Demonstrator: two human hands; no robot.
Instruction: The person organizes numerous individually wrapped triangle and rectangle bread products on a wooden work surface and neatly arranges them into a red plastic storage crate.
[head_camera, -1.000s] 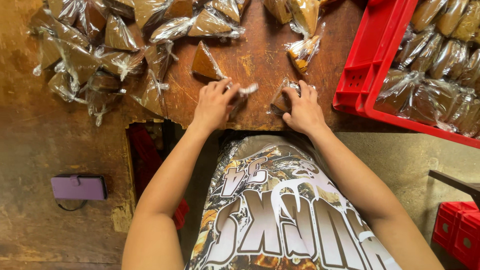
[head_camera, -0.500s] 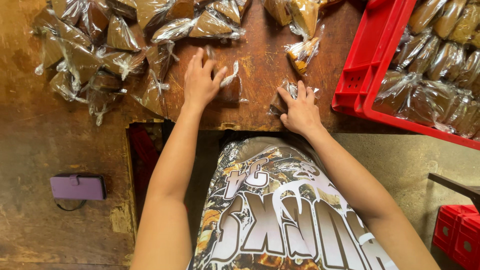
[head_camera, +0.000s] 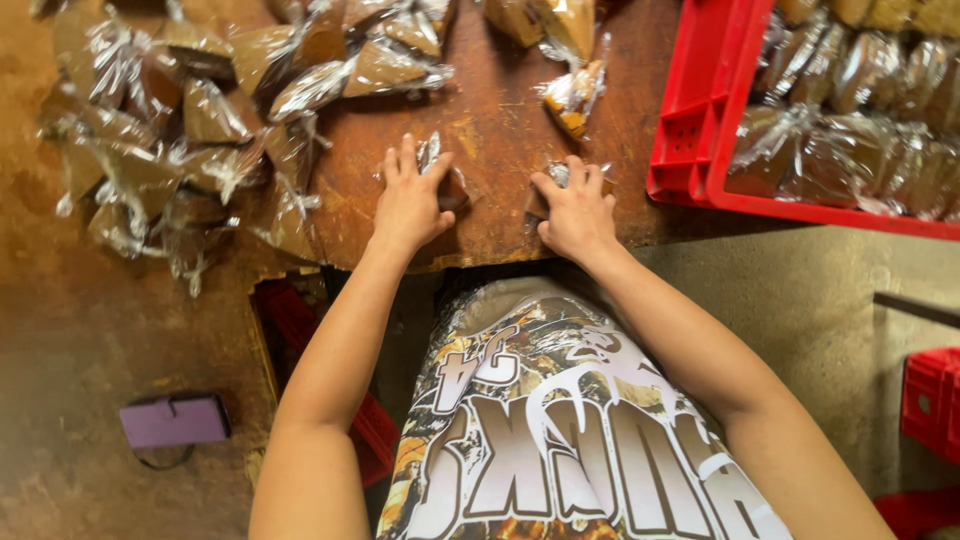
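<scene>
One wrapped packet (head_camera: 440, 175) under each hand (head_camera: 410, 205).

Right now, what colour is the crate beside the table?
Bright red; the crate shows best in the head view.

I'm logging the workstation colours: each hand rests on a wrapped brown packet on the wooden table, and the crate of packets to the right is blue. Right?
Not quite: the crate is red, as the head view shows. Each hand, left hand and right hand, does rest on a wrapped brown packet on the wooden table.
</scene>
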